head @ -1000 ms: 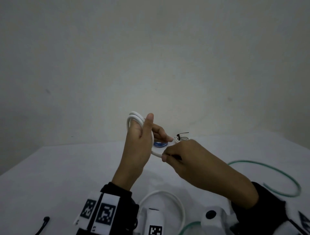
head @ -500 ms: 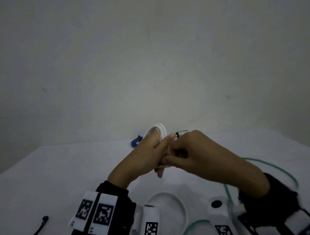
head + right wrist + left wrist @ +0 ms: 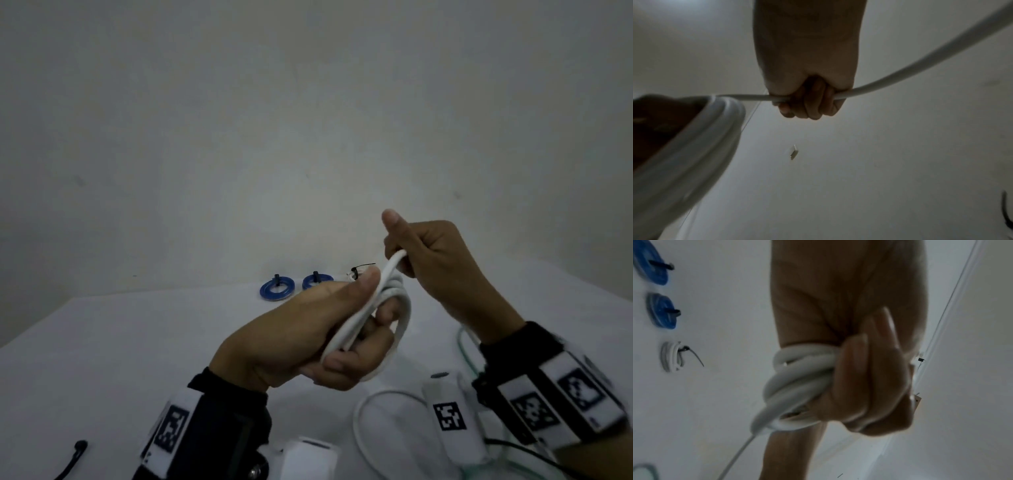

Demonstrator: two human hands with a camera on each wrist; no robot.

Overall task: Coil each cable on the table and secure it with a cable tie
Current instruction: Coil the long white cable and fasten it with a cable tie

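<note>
Cable [image 3: 387,308], white, is partly coiled above the tabletop [image 3: 137,342]; the left hand [image 3: 308,332] grips the loops, thumb pressed on top. The right hand [image 3: 431,260] is clenched round the loose strand just above. Three tied coils [image 3: 277,289] lie behind.

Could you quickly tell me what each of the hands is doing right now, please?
Left hand: closed, gripping the coiled part of the white cable.
Right hand: closed, gripping the same cable's loose run.
</note>
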